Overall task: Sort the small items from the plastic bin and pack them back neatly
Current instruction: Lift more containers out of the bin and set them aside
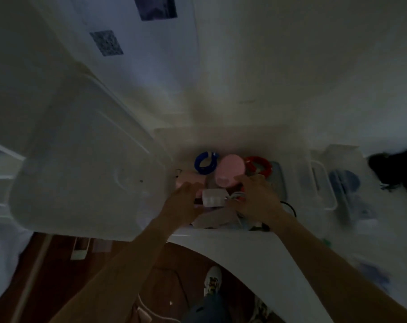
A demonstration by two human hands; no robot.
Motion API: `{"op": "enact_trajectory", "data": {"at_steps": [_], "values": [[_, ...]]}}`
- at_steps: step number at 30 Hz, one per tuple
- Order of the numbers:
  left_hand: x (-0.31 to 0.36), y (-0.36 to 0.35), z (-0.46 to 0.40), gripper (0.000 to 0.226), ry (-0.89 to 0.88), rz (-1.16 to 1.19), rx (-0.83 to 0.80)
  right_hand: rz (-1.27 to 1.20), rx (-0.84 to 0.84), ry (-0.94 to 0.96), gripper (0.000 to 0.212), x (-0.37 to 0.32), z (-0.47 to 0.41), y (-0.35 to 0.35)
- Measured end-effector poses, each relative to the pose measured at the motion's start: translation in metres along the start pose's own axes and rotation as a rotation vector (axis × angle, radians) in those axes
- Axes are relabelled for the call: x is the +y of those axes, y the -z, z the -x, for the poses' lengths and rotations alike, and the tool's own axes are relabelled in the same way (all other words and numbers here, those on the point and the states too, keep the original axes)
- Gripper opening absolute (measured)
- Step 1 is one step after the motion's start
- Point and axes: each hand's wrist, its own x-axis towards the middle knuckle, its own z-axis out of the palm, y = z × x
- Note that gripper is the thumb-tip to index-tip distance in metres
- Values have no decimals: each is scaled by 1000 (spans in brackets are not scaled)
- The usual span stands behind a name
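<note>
A clear plastic bin (288, 173) stands on the white table, dim and blurred. Inside lie a blue coiled cable (206, 163), a round pink case (229, 170), a red coiled cable (259, 164), a pale pink item (188, 178) and a white charger block (213, 198) with its cord. Both my hands reach into the bin. My left hand (184, 199) touches the left side of the charger block; blur hides whether it grips. My right hand (256, 198) hovers with spread fingers over the cord and the items to the right of the block.
A large translucent lid (81, 164) leans at the left, overhanging the table edge. To the right of the bin stands another clear container (326, 183) with a blue item (344, 183). A black object (398, 169) lies at far right. Below are the wooden floor and my shoe (213, 280).
</note>
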Motion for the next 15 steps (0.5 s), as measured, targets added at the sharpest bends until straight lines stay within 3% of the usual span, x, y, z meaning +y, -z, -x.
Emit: {"op": "enact_trajectory", "data": {"at_steps": [2, 5, 8, 10, 12, 15], "values": [[3, -8, -19, 65, -117, -81, -55, -19, -49, -61, 88, -1, -3, -2], [4, -16, -39, 70, -239, -177, -162, 44, -136, 5, 99, -1, -3, -9], [-1, -15, -45, 61, -251, -154, -244, 71, -181, 18, 60, 2, -7, -13], [-3, -10, -40, 54, -268, -160, -199, 114, -185, 24, 50, 2, -8, -12], [-7, -5, -33, 54, -307, -203, -90, 107, -215, 38, 63, -1, -8, -11], [-12, 5, -26, 48, -291, -74, 40, 190, -195, 27, 73, -9, -9, -18]]}}
